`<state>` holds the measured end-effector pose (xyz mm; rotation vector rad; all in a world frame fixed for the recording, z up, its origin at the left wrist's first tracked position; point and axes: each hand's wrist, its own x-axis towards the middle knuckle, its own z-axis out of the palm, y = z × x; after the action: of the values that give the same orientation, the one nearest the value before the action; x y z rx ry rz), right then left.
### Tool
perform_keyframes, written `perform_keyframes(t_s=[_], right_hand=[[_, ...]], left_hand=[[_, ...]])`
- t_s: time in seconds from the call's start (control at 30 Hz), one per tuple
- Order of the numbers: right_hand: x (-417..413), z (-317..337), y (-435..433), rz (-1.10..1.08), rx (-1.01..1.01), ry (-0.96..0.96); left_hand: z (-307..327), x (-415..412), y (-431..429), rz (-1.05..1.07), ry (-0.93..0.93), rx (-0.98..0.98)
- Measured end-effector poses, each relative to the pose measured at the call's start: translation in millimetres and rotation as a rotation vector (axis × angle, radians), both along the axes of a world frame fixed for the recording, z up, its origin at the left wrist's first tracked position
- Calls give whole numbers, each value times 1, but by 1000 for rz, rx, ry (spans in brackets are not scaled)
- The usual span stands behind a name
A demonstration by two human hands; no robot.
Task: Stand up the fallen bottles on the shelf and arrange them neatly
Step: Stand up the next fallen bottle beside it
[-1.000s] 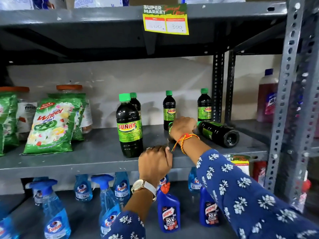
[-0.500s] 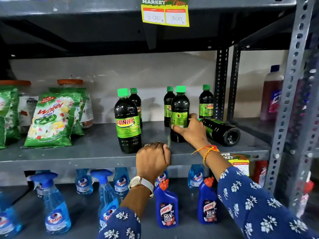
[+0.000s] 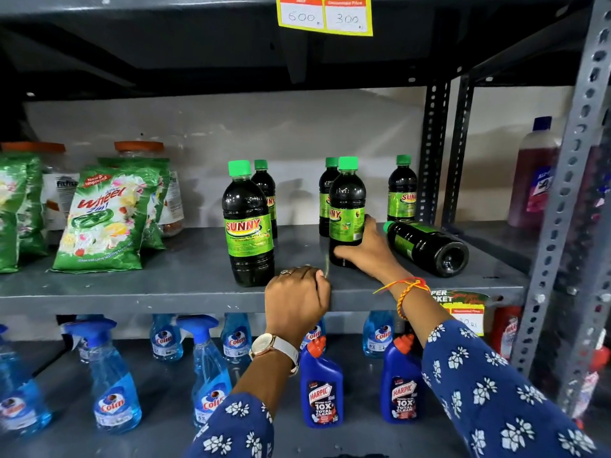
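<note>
Dark bottles with green caps and green "Sunny" labels stand on the grey middle shelf (image 3: 165,279). My right hand (image 3: 367,249) grips the lower part of one upright bottle (image 3: 346,200) near the shelf's middle. Just right of it a fallen bottle (image 3: 426,247) lies on its side, base toward me. A front bottle (image 3: 248,223) stands upright left of my hands. Three more stand at the back: one (image 3: 264,183) behind the front bottle, one (image 3: 325,193) behind the held bottle, one (image 3: 401,190) by the post. My left hand (image 3: 297,299) is curled over the shelf's front edge.
Green detergent packets (image 3: 99,216) and orange-lidded jars (image 3: 140,148) fill the shelf's left side. Blue spray bottles (image 3: 112,385) and blue Harpic bottles (image 3: 322,388) stand on the lower shelf. Perforated metal posts (image 3: 433,153) bound the right; a purple bottle (image 3: 535,173) stands beyond.
My right hand has lifted one fallen bottle upright and now holds it standing, slightly nearer the front. The other bottle still lies on its side. My left hand stayed on the shelf edge.
</note>
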<state>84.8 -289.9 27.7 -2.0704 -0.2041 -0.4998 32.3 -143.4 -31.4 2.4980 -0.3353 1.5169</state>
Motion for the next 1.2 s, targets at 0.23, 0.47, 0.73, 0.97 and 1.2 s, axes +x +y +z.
perform_keyframes(t_s=[0.23, 0.47, 0.73, 0.97, 1.2], right_hand=[[6, -2, -2, -2, 86, -24], [11, -4, -3, 51, 144, 14], [14, -2, -6, 136, 183, 54], [11, -3, -3, 73, 135, 53], [16, -4, -8, 71, 150, 61]], left_hand=[[-2, 0, 1, -23, 24, -9], [0, -2, 1, -35, 0, -5], [1, -3, 0, -21, -1, 0], [1, -3, 1, -31, -20, 5], [1, -3, 1, -28, 8, 3]])
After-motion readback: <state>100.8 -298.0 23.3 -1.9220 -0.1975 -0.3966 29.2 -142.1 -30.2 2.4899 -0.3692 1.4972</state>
